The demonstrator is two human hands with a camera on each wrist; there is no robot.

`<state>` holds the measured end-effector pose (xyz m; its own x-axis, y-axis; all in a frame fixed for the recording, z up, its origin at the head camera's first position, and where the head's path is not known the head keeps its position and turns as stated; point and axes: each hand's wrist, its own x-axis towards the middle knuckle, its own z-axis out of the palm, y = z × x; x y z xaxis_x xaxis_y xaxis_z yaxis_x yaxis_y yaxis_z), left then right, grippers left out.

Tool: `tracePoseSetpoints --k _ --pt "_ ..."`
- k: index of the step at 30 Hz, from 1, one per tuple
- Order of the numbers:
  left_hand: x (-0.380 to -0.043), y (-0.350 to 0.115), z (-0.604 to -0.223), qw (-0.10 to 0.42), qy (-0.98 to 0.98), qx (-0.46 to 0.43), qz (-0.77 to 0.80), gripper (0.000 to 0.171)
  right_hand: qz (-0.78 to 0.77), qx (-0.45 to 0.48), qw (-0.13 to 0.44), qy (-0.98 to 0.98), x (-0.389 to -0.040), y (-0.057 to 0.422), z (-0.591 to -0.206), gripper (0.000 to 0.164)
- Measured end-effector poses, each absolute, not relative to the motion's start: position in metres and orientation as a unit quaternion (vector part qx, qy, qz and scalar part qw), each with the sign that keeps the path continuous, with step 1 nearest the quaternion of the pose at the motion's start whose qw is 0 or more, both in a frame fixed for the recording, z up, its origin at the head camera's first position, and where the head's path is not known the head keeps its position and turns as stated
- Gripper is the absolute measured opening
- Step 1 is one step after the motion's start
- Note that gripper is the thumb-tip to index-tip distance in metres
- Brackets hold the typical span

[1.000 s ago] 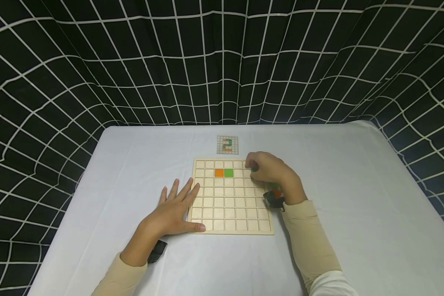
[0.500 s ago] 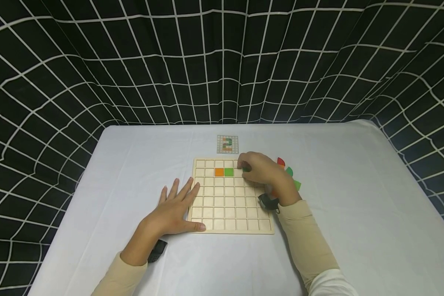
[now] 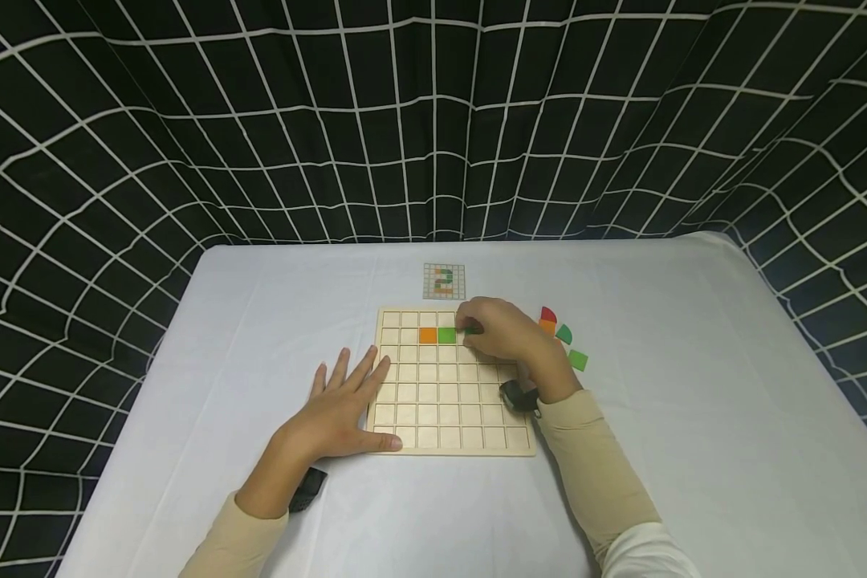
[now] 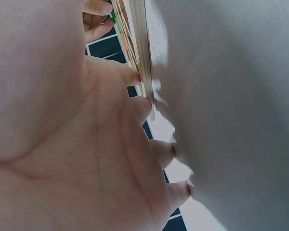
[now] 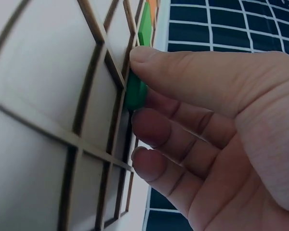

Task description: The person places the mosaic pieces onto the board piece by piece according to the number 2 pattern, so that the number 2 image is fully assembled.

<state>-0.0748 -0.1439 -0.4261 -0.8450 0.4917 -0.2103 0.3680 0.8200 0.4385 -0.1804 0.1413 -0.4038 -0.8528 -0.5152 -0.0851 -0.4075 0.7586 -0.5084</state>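
Observation:
A pale wooden grid board [image 3: 448, 413] lies on the white table. In its second row from the far edge sit an orange square tile [image 3: 428, 335] and a light green square tile [image 3: 446, 335], side by side. My right hand [image 3: 506, 329] pinches a dark green tile [image 5: 136, 91] with a rounded edge. That tile is right at the grid cell beside the light green one, partly hidden by thumb and fingers. My left hand [image 3: 335, 417] rests with spread fingers along the board's left edge, its thumb over the near left corner.
A small card [image 3: 444, 282] printed with a gridded figure 2 lies beyond the board. Right of the board are loose tiles: a red rounded one [image 3: 548, 314], a green rounded one [image 3: 564, 334] and a light green square [image 3: 578, 360], others partly hidden by my right arm. Black gridded curtains surround the table.
My right hand has moved left over the board with the dark green tile, toward the light green square. Loose tiles at the right have come into sight. My left hand has stayed put.

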Motion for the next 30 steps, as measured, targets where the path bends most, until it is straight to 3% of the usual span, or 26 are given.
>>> tracePoseSetpoints --k 30 --pt "-0.074 -0.145 -0.425 0.161 0.940 0.227 0.195 0.117 -0.257 -0.272 0.114 0.920 -0.178 0.146 -0.404 0.023"
